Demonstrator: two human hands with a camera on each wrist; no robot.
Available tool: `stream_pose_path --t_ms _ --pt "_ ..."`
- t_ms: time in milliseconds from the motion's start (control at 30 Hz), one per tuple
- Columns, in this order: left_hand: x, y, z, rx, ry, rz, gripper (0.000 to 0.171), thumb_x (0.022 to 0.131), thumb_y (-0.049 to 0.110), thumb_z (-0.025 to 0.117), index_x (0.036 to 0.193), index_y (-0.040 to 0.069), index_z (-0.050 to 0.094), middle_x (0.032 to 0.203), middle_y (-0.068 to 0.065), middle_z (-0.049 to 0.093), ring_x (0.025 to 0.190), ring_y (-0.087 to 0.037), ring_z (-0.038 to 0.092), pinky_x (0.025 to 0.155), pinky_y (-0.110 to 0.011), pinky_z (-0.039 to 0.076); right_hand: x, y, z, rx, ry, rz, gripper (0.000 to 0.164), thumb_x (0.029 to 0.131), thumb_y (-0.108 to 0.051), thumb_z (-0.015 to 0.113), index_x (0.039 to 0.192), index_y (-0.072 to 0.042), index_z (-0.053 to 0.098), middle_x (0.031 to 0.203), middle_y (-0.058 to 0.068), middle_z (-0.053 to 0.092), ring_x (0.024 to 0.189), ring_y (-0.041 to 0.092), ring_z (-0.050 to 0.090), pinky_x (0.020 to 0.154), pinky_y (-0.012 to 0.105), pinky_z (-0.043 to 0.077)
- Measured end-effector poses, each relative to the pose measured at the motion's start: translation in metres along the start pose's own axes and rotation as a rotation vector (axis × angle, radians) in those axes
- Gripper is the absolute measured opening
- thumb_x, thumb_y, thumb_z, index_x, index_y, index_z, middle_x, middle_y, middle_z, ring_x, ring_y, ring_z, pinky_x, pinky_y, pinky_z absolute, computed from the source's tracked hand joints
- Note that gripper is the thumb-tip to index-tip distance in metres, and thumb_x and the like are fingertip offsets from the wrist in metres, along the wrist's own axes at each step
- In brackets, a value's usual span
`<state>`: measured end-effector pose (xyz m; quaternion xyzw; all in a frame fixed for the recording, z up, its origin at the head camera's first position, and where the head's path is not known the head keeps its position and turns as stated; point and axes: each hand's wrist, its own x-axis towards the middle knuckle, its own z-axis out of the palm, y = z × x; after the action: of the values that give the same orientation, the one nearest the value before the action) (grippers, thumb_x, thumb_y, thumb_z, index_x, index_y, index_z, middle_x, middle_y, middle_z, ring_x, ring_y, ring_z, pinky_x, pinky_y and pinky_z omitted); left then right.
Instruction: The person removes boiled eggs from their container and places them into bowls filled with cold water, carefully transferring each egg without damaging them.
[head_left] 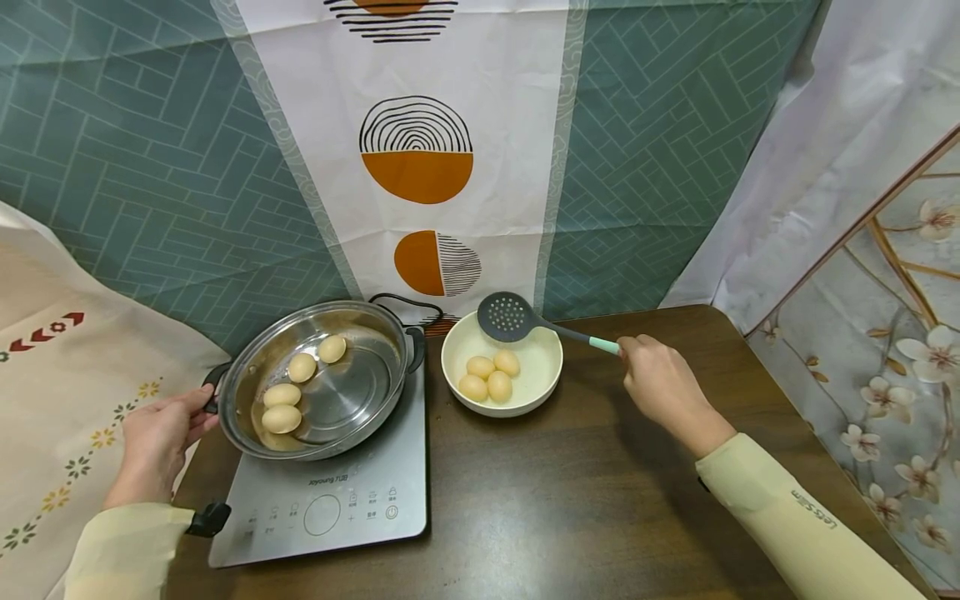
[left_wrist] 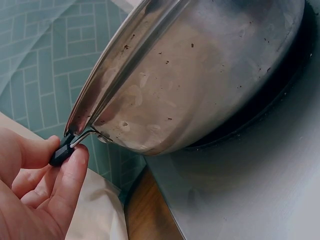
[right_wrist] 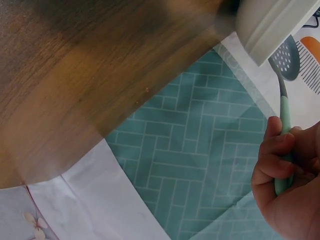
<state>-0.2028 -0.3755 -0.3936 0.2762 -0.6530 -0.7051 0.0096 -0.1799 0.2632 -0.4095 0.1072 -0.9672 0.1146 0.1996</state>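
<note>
My left hand [head_left: 161,437] pinches the black side handle [left_wrist: 63,151] of a wide stainless steel pan [head_left: 360,396] between thumb and fingers. Several pale brown eggs [head_left: 302,367] lie along the left and back of the pan. My right hand [head_left: 663,379] grips the mint-green handle [right_wrist: 285,114] of a grey slotted skimmer [head_left: 504,317]. The skimmer's perforated head is over the back of a cream bowl [head_left: 536,383], and no egg shows on it. Inside the bowl, several more eggs [head_left: 498,385] sit clustered towards the left.
Beneath the pan is a grey induction cooker [head_left: 262,517] with touch controls along its front. Its black cord [head_left: 412,300] runs behind the bowl. All stands on a dark wooden table [head_left: 540,500], with a patterned cloth [head_left: 645,167] hanging behind and curtains at both sides.
</note>
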Motion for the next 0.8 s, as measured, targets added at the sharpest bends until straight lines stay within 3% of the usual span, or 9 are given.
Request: stream_pose_path --t_ms 333,533,800 --pt "0.0 0.0 -0.001 0.001 -0.007 0.003 0.002 0.08 0.018 0.074 0.078 0.019 0.075 0.067 0.002 0.069 0.056 -0.014 0.068 0.06 -0.027 0.06 -0.001 0.001 0.0 0.011 0.005 0.007 0.01 0.089 -0.004 0.053 0.082 -0.002 0.06 0.065 0.006 0.052 0.059 0.022 0.055 0.052 0.043 0.049" --pt "0.0 -0.001 -0.002 -0.008 -0.018 0.002 0.008 0.082 0.017 0.073 0.074 0.019 0.075 0.066 0.001 0.069 0.056 -0.014 0.068 0.059 -0.027 0.06 0.001 -0.003 -0.001 0.06 -0.007 0.04 0.012 0.09 -0.004 0.052 0.091 0.0 0.063 0.07 0.008 0.057 0.063 0.022 0.056 0.056 0.044 0.051" --pt "0.001 0.0 0.0 0.01 -0.004 -0.003 0.011 0.082 0.019 0.073 0.071 0.018 0.074 0.064 0.001 0.069 0.056 -0.015 0.069 0.056 -0.027 0.059 0.01 -0.014 -0.009 0.18 -0.077 0.121 0.015 0.093 -0.007 0.05 0.09 -0.006 0.064 0.07 0.002 0.056 0.061 0.017 0.048 0.054 0.03 0.044"
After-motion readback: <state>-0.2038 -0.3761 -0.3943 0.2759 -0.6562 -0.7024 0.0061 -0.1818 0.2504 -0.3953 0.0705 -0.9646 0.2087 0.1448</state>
